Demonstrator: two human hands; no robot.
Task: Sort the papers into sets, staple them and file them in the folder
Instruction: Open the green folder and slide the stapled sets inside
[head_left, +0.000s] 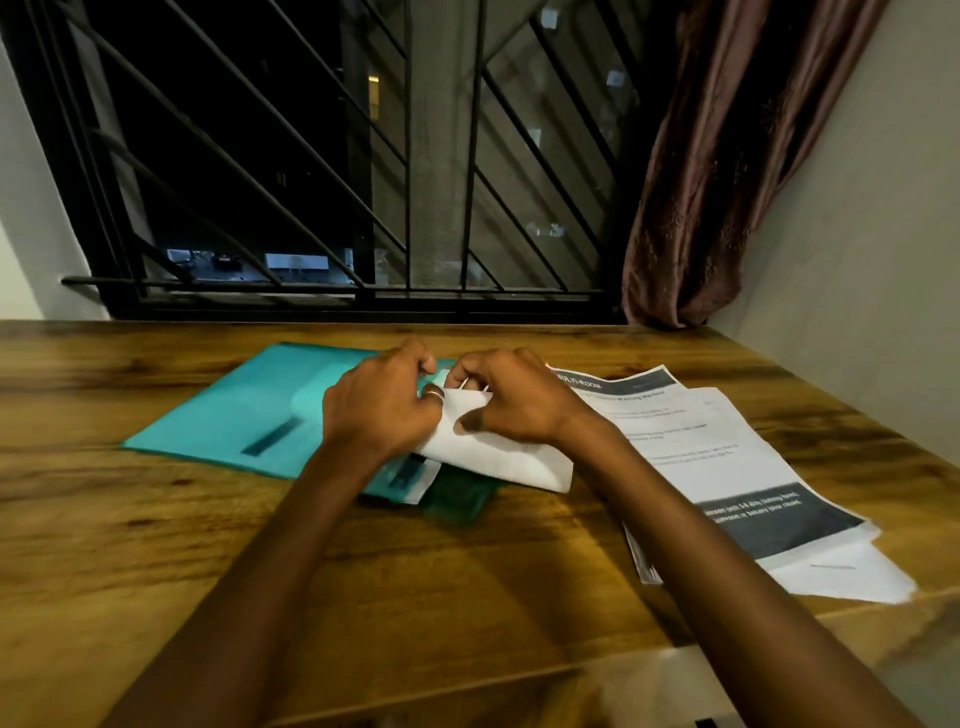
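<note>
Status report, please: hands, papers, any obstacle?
Left hand and right hand pinch white paper over teal folder. Printed sheets at right. Nothing in the way.

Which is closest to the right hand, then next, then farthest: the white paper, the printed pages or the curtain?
1. white paper: held in the right hand, in the middle.
2. printed pages: on the table, just right of that wrist.
3. curtain: far back right, by the window.
</note>
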